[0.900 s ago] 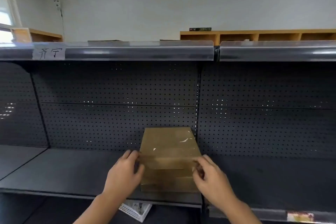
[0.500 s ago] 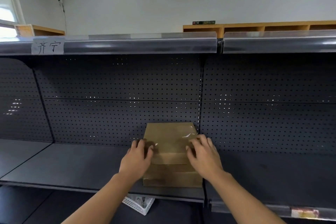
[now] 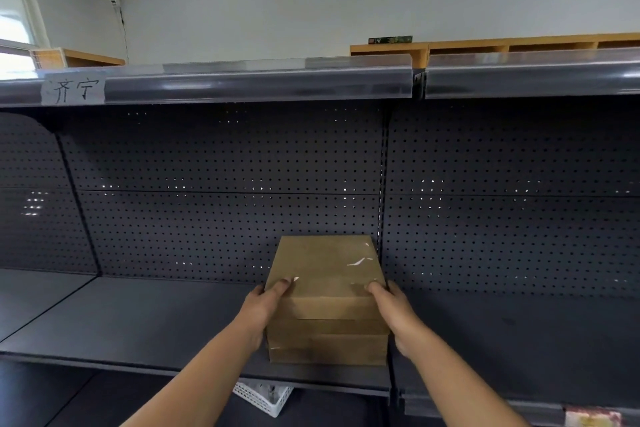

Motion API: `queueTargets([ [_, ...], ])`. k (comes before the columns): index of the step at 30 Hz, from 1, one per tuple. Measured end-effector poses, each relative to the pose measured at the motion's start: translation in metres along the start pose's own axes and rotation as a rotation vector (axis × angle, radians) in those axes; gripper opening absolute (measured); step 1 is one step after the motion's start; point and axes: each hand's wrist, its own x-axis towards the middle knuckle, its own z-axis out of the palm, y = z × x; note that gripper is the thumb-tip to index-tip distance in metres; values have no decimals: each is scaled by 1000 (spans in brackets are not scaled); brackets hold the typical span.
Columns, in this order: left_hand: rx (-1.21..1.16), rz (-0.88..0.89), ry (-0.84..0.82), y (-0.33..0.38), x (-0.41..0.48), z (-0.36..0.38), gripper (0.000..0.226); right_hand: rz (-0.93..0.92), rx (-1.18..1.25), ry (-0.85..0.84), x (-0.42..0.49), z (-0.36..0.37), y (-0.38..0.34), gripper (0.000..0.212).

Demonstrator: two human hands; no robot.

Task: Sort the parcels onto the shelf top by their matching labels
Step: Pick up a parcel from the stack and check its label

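A stack of brown cardboard parcels [image 3: 325,274] stands on the dark lower shelf [image 3: 138,322], against the pegboard back. My left hand [image 3: 265,305] clasps the top parcel's left side, fingertips over its upper edge. On the parcel's right side, my right hand [image 3: 391,308] grips in the same way. Above runs the shelf top [image 3: 242,80], whose front rail carries a handwritten paper label [image 3: 73,90] at the left.
A white plastic basket [image 3: 263,399] sits below the lower shelf. A second shelf bay [image 3: 519,340] continues to the right, with a coloured tag [image 3: 592,418] on its front rail. Wooden cubby shelving [image 3: 502,47] stands behind the shelf top.
Both hands slid from the top of the parcel out to its left and right sides. The view moved slightly closer to the shelf.
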Motion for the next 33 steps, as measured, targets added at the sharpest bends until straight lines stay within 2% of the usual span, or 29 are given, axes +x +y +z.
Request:
queueTargets([
  [3, -45, 39, 17, 0, -2, -1, 53, -52, -15, 0, -5, -2, -1, 47],
  [5, -55, 117, 10, 0, -8, -4, 63, -131, 4, -13, -17, -6, -4, 49],
  [8, -91, 246, 2, -2, -28, -14, 64, -259, 33, -15, -41, -15, -7, 39],
  [11, -168, 294, 9, -5, -58, -20, 64, -356, 67, 14, -68, -25, -5, 65],
  [12, -211, 320, 7, -6, -71, -23, 61, -384, 96, 24, -79, -27, -4, 67],
  [17, -243, 512, -15, -14, -123, -34, 59, -499, 219, 13, -122, -40, 2, 61],
  [20, -253, 571, -20, -10, -137, -45, 62, -521, 269, 7, -140, -39, -4, 70],
  [24, -255, 581, -84, -7, -145, -56, 70, -553, 314, 13, -160, -33, -17, 58],
  [30, -115, 555, -114, -17, -134, -67, 63, -587, 330, 60, -179, -22, -25, 58],
  [33, 84, 586, 25, -26, -136, -63, 74, -636, 284, 129, -184, -19, -21, 61],
])
